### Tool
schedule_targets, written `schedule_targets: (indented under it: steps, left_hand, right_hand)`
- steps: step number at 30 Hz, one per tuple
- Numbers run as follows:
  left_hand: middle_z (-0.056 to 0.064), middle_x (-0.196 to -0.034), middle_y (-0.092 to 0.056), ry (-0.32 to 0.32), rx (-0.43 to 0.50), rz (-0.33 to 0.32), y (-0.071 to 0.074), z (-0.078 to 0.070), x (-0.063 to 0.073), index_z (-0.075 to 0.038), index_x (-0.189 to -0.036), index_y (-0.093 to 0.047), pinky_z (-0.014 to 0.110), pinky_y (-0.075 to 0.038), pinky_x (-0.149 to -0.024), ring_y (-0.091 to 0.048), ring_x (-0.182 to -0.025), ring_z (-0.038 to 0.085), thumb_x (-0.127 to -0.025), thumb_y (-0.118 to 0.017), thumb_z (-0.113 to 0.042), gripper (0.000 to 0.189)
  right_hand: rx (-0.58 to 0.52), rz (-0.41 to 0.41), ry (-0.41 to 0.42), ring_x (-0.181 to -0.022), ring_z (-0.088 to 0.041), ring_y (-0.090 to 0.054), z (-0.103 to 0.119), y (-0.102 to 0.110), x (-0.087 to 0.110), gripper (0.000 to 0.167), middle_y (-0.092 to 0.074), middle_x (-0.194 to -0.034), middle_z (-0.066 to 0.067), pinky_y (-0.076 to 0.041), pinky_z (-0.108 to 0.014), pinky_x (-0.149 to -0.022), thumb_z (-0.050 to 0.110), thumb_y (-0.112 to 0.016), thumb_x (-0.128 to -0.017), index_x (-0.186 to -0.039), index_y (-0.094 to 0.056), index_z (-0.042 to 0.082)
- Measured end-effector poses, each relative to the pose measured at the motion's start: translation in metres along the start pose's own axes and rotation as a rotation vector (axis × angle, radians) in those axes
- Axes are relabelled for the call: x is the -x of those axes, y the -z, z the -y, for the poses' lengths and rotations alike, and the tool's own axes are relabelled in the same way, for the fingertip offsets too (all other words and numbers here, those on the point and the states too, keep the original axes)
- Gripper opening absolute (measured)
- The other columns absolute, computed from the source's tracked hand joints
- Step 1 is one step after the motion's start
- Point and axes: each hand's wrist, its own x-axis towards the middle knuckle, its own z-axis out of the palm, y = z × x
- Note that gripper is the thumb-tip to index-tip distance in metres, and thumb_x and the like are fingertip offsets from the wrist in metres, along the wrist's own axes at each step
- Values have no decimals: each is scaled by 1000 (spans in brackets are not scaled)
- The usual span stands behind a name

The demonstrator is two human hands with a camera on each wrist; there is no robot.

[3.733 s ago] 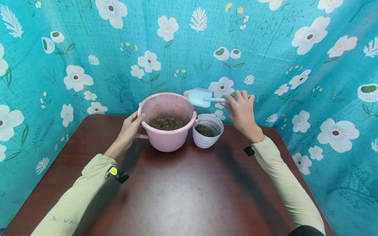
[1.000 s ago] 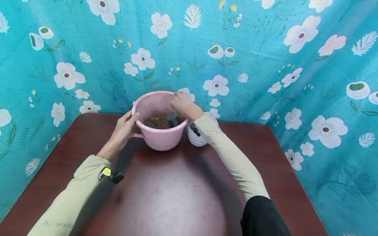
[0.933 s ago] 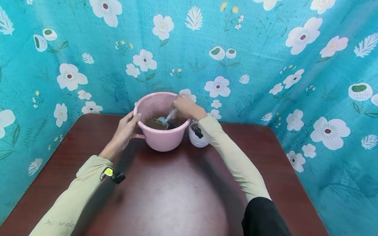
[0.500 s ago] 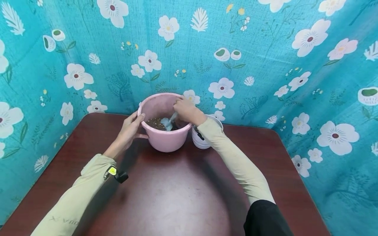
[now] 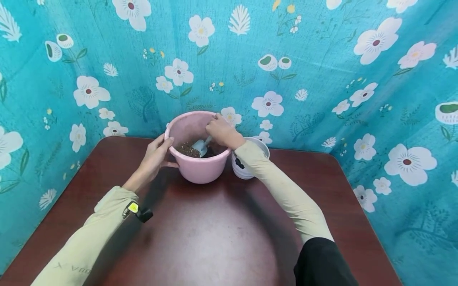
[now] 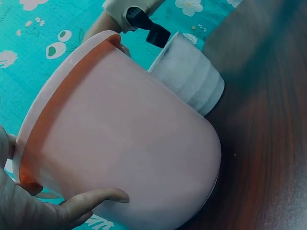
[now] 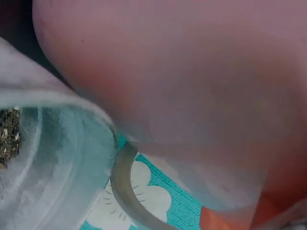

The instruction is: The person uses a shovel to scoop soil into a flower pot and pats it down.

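Note:
A pink bucket [image 5: 202, 171] stands at the back of the table with dark soil [image 5: 187, 150] in it. My left hand [image 5: 154, 157] grips its left rim, and in the left wrist view a finger lies along the bucket's outer wall. Reaching over the right rim, my right hand [image 5: 223, 131] holds a light blue hand trowel [image 5: 201, 147] by its handle. The trowel's blade rests at the soil inside the bucket. Just right of the bucket sits a white pot [image 5: 243, 171], partly hidden by my right sleeve. Some soil [image 7: 8, 136] shows inside it in the right wrist view.
A dark red-brown table [image 5: 207, 226] extends in front of the bucket. Behind it hangs a teal flowered curtain [image 5: 229, 55], close to the table's back edge. My right forearm crosses above the white pot.
From above the white pot, my right hand has moved left and lowered the trowel into the bucket. Its blade has since shifted about in the soil. My left hand keeps its grip on the rim.

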Motion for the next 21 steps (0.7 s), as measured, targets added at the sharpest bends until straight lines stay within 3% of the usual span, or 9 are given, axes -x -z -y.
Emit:
schedule_targets:
  steps: [5,9,14,16,21]
  left_hand:
    - [26,-165,-29,0,18,-5,1,0,1,-9,-167,-26,48,-68,-76,-43,-138,45,-110,-49,-30,64]
    - [24,-167,-28,19,20,6,1,0,2,-10,-167,-25,48,-68,-77,-43,-139,44,-110,-49,-29,64]
    - [23,-167,-26,28,49,7,1,0,1,-12,-167,-24,48,-68,-77,-44,-137,41,-110,-50,-29,65]
    - [22,-168,-24,27,54,3,1,0,0,-12,-167,-24,47,-69,-77,-44,-137,40,-110,-50,-29,65]
    - [19,-169,-23,23,48,8,2,0,-1,-13,-167,-24,46,-69,-76,-42,-138,37,-110,-50,-30,65]
  right_hand:
    - [-171,38,35,-97,-26,-69,-4,2,2,13,-77,-94,-6,-45,-41,-111,19,-82,-91,-95,-78,8]
    - [-316,35,70,-85,-23,-66,-8,-2,6,14,-77,-82,-3,-47,-40,-103,23,-83,-90,-86,-81,9]
    - [-444,43,99,-77,-16,-56,-12,-3,7,13,-76,-80,-3,-49,-35,-91,22,-84,-89,-87,-82,10]
    - [-473,42,106,-76,-16,-53,-13,-3,6,11,-77,-83,-4,-50,-34,-85,21,-84,-90,-90,-83,10]
    - [-484,94,103,-93,-21,-61,-10,-2,5,12,-78,-96,-3,-49,-35,-93,21,-83,-91,-98,-83,11]
